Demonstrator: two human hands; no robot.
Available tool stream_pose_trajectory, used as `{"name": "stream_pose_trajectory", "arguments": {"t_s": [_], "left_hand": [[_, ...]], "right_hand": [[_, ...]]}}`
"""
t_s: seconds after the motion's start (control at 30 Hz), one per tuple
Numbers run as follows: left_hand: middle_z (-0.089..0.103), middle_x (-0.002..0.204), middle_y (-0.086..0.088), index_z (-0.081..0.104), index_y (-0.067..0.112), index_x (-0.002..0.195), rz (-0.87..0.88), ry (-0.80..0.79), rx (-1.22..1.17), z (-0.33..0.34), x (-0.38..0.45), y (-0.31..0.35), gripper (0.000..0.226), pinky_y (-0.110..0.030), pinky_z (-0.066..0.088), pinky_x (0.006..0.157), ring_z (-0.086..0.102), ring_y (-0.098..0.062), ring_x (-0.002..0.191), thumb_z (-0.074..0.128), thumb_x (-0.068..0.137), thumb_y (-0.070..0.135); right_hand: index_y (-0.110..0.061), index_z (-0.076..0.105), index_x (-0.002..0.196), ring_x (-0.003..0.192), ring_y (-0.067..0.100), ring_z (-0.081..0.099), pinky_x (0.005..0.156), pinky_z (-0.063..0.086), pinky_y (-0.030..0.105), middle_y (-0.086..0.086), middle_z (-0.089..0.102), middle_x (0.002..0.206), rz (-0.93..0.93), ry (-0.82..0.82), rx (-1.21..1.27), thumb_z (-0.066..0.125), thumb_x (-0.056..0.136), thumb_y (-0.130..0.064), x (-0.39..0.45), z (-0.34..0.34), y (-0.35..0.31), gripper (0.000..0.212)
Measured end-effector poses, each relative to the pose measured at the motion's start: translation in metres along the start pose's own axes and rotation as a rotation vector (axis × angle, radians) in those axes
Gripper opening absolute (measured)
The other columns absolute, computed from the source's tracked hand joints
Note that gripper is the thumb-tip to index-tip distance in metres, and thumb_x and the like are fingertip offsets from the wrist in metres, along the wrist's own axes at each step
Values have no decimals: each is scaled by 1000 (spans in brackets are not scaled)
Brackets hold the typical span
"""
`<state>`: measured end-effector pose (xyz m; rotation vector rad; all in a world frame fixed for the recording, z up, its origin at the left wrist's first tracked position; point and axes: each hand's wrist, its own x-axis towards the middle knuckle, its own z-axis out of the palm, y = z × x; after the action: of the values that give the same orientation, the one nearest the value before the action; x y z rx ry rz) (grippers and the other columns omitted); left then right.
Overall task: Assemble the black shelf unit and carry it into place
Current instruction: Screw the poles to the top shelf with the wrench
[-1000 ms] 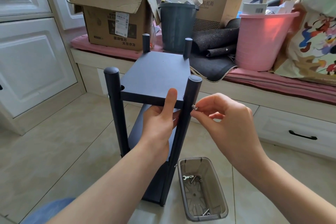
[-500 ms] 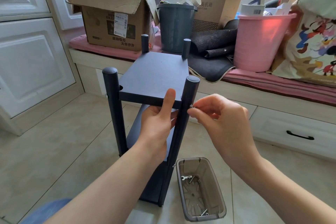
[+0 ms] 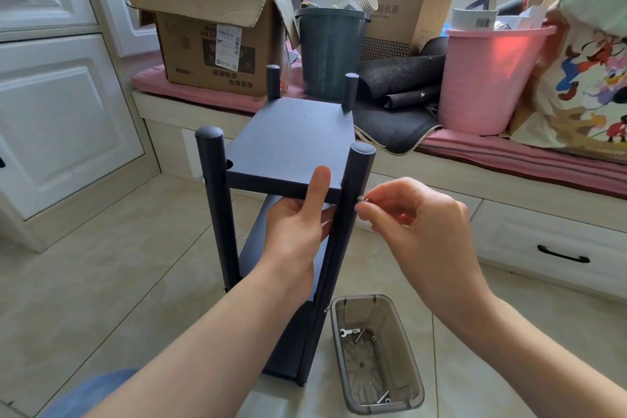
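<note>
Since the earlier frames, the right hand (image 3: 420, 231) has stayed at the near right post (image 3: 342, 234), with the screw (image 3: 361, 199) still at the post's side; the left hand (image 3: 298, 231) has kept its hold on the top board (image 3: 291, 142).

White cabinets (image 3: 61, 105) stand at far left. A cardboard box (image 3: 210, 44) sits on the pink-cushioned window seat (image 3: 190, 92), with a dark bin (image 3: 330, 51) beside it.

The shelf unit (image 3: 281, 180) stands upright on the tiled floor (image 3: 101, 265) in front of the seat. Left hand: thumb laid on the front edge of the top board, fingers curled beneath it, gripping the board. Right hand: thumb and forefinger pinch the small silver screw, its tip touching the near right post just below the top board.

A grey plastic tray (image 3: 407, 370) lies on the floor just right of the unit's base; it holds a small wrench (image 3: 349, 331) and loose screws. A pink bucket (image 3: 492, 78) and a cartoon-print bag (image 3: 583, 85) rest on the seat at right.
</note>
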<state>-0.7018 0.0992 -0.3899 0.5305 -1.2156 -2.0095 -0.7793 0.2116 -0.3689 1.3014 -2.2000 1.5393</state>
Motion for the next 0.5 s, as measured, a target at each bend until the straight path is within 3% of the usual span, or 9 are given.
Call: {"name": "stream_pose_trajectory", "arguments": {"t_s": [0.17,0.3,0.5], "left_hand": [[74,70,10,68,37,46,-4,-13,16,1,0,3,32,-24,54,77,76,-14,86,62,69,57],[71,66,8,67,34,44,6,-18,24,1,0,3,36,-26,55,81,76,-18,91,61,72,56],[74,69,9,70,37,47,-5,-34,30,2,-1,5,34,-22,55,79,76,-13,88,60,72,57]], "right_hand": [[-21,72,86,70,-2,68,68,52,10,-19,69,74,-7,7,5,81,78,-20,-1,-2,-1,12],[-22,72,84,70,-1,68,69,53,11,-18,69,73,-1,7,3,81,78,-22,-1,-2,-3,11],[-20,72,84,69,1,67,69,52,12,-16,69,72,-1,0,-3,79,80,-21,-1,-1,-4,8]]}}
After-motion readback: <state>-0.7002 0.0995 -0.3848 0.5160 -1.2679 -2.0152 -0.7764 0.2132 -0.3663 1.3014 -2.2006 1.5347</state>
